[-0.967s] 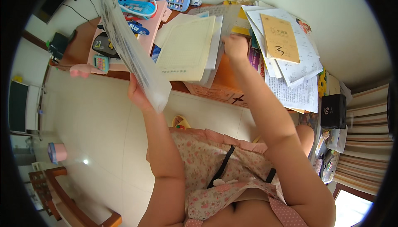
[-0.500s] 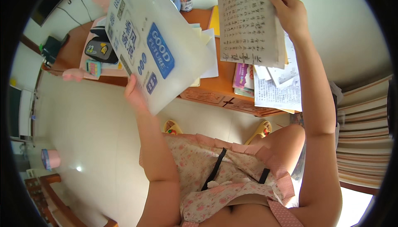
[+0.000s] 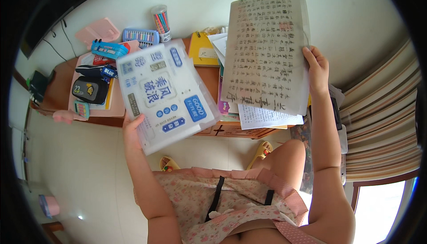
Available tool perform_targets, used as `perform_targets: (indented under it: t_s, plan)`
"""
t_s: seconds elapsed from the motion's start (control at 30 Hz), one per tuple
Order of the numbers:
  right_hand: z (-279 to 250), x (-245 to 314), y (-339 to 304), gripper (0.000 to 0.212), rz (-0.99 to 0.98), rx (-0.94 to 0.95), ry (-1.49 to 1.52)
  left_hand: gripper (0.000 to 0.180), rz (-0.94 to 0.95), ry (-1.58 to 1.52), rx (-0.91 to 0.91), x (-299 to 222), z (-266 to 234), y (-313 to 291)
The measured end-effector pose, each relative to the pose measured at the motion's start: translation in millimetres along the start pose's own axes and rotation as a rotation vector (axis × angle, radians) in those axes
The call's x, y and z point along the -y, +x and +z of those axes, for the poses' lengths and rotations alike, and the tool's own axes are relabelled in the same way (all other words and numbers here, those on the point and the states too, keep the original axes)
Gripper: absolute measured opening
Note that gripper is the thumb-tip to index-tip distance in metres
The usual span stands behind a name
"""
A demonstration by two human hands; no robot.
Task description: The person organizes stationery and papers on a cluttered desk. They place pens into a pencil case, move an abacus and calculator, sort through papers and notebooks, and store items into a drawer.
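My left hand (image 3: pixel 134 133) is closed on the lower left edge of a translucent white document folder (image 3: pixel 180 106) with blue printed badges and lettering. The folder is tilted above the front of a wooden cabinet. On the right, my right hand (image 3: pixel 316 68) pinches the right edge of a second folder (image 3: pixel 264 52), covered with dark brush calligraphy and a red seal. That one hangs over a stack of handwritten sheets (image 3: pixel 267 118) and booklets, hiding part of them. The two folders are apart, with their near edges close together.
The wooden cabinet (image 3: pixel 62 77) stands against the wall. On it are a dark pencil case (image 3: pixel 91 91), a blue case (image 3: pixel 109 49), a clear tub of coloured pens (image 3: pixel 161 23), a blue tray (image 3: pixel 140 37) and a yellow folder (image 3: pixel 202 50). A striped curtain (image 3: pixel 378 124) hangs at the right.
The badge-printed folder has come down and left, turned flatter toward me. The calligraphy folder has lowered and shifted slightly left, so more of it shows. Both hands keep their hold while the view has shifted.
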State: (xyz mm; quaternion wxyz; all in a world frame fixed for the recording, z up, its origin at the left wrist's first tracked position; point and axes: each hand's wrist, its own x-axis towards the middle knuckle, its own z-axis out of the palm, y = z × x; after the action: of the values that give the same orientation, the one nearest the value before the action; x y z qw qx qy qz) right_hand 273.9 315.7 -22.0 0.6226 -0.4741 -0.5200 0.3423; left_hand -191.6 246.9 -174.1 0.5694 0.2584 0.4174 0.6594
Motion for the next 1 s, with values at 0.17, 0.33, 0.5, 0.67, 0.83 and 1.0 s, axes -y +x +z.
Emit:
perform_targets:
  t_s: [0.17, 0.33, 0.5, 0.67, 0.83, 1.0]
  plan:
    - [-3.6, 5.0, -20.1, 0.016, 0.062, 0.078, 0.130, 0.054, 0.096, 0.440, -0.104, 17.9, -0.2, 8.4]
    - [30.2, 7.4, -45.9, 0.014, 0.058, 0.205, 0.210, 0.055, 0.738, 1.178, -0.359, 28.3, 14.1, 6.9]
    - [82.7, 10.6, -75.3, 0.014, 0.090, 0.342, 0.106, 0.051, 0.202, 0.253, 0.054, 43.7, 46.8, -10.3]
    - [124.0, 4.6, -93.5, 0.017, 0.005, 0.468, 0.017, 0.072, 0.021, -0.048, 0.029, 44.0, 66.2, -14.4]
    - [135.5, 8.6, -95.3, 0.021, 0.061, 0.479, 0.137, 0.075, -0.122, -0.041, -0.112, 43.3, 72.7, -8.9]
    - [141.6, 25.9, -108.8, 0.019, 0.065, 0.425, 0.156, 0.079, -0.303, -0.312, 0.098, 61.4, 75.8, -11.9]
